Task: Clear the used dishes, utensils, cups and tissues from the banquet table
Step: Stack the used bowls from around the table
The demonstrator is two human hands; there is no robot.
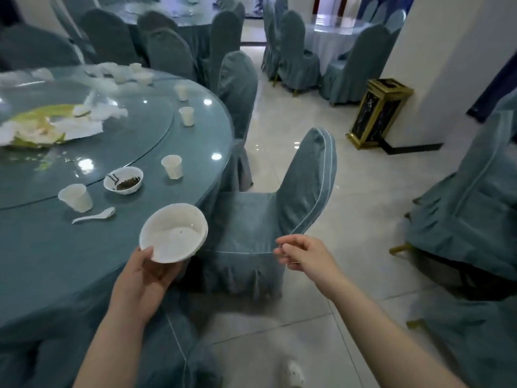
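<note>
My left hand (145,278) grips a white bowl (174,232) by its near rim, held just past the edge of the round banquet table (56,264). My right hand (303,254) hovers over a covered chair (251,219), fingers loosely curled and apart, holding nothing. On the table lie a white spoon (93,216), a tipped white cup (76,198), a small bowl with dark scraps (123,180) and an upright cup (172,166). Two more cups (187,116) (182,92) stand farther along the edge. Crumpled tissues and a yellow-green sheet (56,124) cover the glass turntable.
Blue-covered chairs ring the table and stand at the right (470,219). A black and gold bin (379,113) stands by a white pillar (447,65). More bowls and cups (126,74) sit at the table's far side. Tiled floor opens between the chairs.
</note>
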